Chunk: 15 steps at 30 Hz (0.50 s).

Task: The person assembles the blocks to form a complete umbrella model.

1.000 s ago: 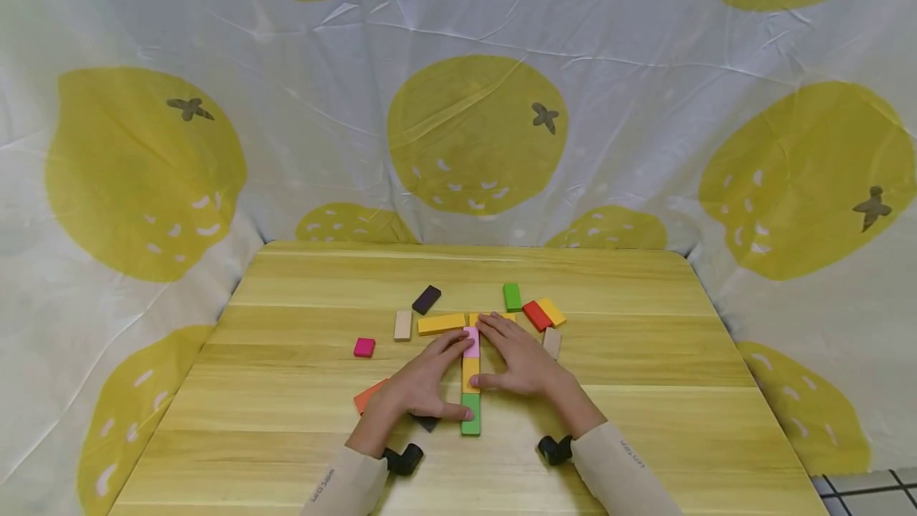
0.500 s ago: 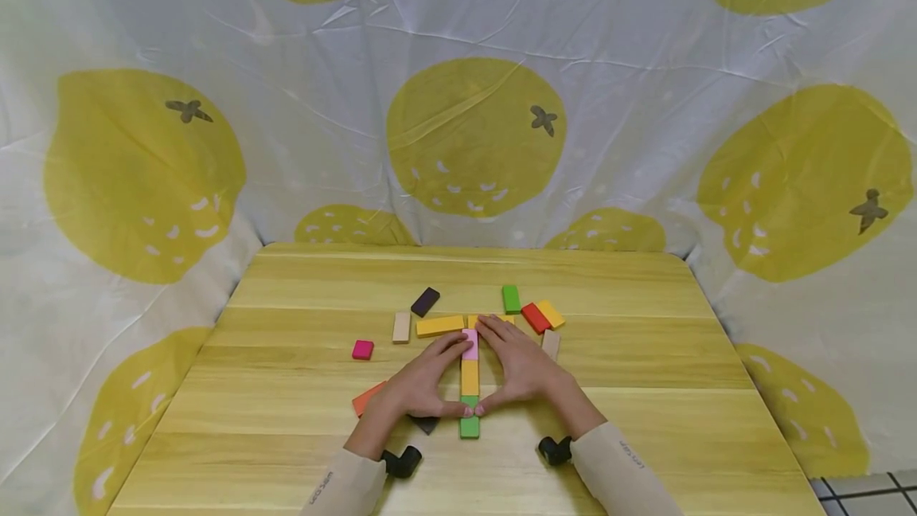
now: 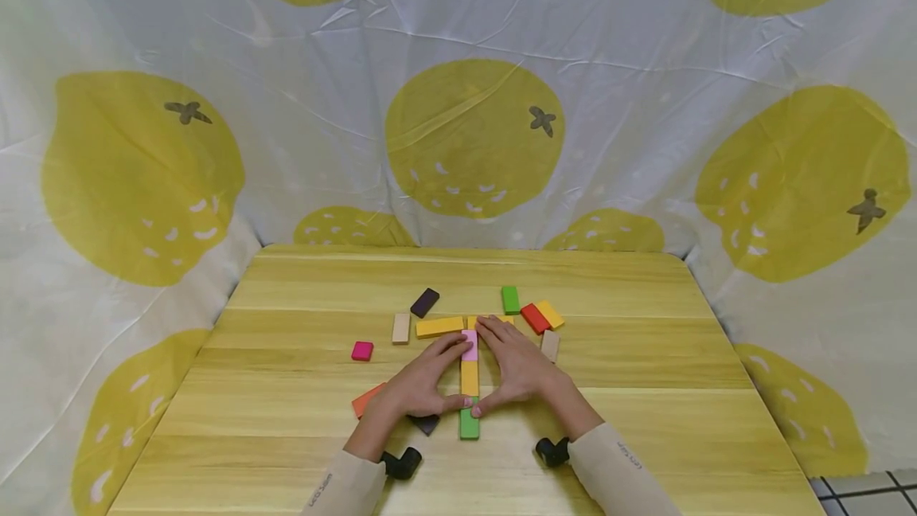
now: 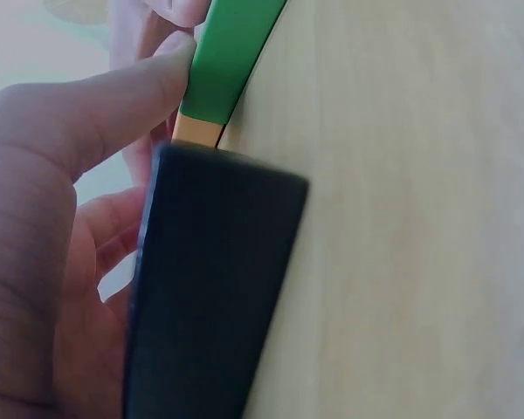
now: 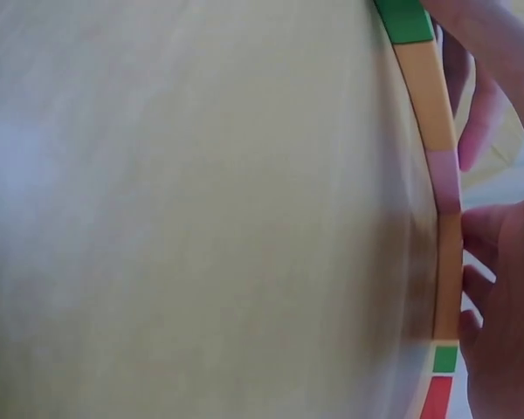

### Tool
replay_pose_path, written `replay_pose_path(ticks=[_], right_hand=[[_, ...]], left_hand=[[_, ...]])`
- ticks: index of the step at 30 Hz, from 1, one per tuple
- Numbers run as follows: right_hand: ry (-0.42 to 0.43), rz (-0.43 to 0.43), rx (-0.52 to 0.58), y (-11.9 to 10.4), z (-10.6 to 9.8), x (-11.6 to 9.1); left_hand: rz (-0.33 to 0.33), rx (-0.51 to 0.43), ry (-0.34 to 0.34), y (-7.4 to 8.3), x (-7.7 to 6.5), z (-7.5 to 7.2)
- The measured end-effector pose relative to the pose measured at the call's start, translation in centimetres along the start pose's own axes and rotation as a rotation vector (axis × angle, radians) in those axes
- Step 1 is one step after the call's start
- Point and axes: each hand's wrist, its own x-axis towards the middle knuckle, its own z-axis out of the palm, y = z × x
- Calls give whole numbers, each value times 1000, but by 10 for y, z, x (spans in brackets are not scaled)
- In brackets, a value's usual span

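Note:
A pink block (image 3: pixel 469 347), an orange block (image 3: pixel 469 379) and a green block (image 3: pixel 469 425) lie end to end in a straight column. Its far end meets two yellow bars; the left bar (image 3: pixel 440 327) is in plain sight, while fingers partly cover the right bar (image 3: pixel 505 321). My left hand (image 3: pixel 423 381) lies along the column's left side, fingertips at the pink block, thumb at the green one. On the other side my right hand (image 3: pixel 521 361) has its fingertips by the right bar and its thumb at the green block's edge. The right wrist view shows the orange block (image 5: pixel 426 92) meeting the pink one.
Beside my left wrist lie a dark block (image 3: pixel 425 424) and an orange-red block (image 3: pixel 368 399). Farther left are a magenta block (image 3: pixel 362 351) and a beige block (image 3: pixel 400 328). A green block (image 3: pixel 510 300), a red block (image 3: pixel 534 318) and several others lie toward the back.
My right thumb has slid from the orange block toward me to the green block. My left thumb has shifted slightly away from me along the green block. The blocks look unmoved.

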Motion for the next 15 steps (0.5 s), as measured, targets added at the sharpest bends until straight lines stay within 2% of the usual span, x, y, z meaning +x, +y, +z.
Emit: replay_pose_path(ticks=[10, 13, 15], right_hand=[[-18, 9, 17, -6, -6, -1], [-23, 17, -1, -5, -5, 0], [-21, 22, -9, -4, -4, 0]], left_hand=[[-43, 3, 15, 4, 1, -3], [-67, 23, 50, 6, 2, -5], [-85, 56, 98, 8, 4, -6]])
